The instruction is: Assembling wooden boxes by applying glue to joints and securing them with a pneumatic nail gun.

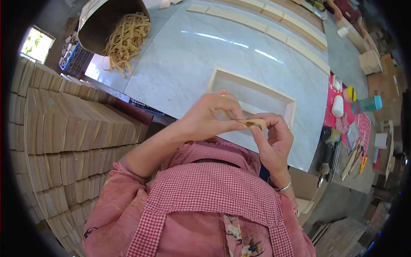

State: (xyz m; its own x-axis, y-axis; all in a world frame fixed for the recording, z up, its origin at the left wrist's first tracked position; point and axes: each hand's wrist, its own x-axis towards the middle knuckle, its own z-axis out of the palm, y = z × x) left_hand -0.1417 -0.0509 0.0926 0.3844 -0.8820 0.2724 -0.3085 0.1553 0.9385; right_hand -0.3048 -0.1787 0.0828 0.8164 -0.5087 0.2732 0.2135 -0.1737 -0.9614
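Observation:
Both my hands meet above the near edge of the pale marbled table [180, 73]. A short tan strip [256, 124], folded or looped at its right end, is held between them. My left hand [208, 113] pinches its left end with thumb and fingers. On the other end, my right hand [276, 136] grips the loop between thumb and curled fingers. Just beyond them a shallow rectangular wooden frame [258, 85] lies on the table, its near side partly hidden by my hands. Similar tan strips [128, 37] spill in a tangle from a tipped container [92, 31] at the far left.
Long pale wooden slats [257, 28] lie along the table's far side. Stacked wooden boards [81, 124] rise close on my left. To the right are a white bottle [338, 106], a teal-lidded jar [367, 104] and a tool [327, 160]. Another person's arm [364, 32] shows at far right.

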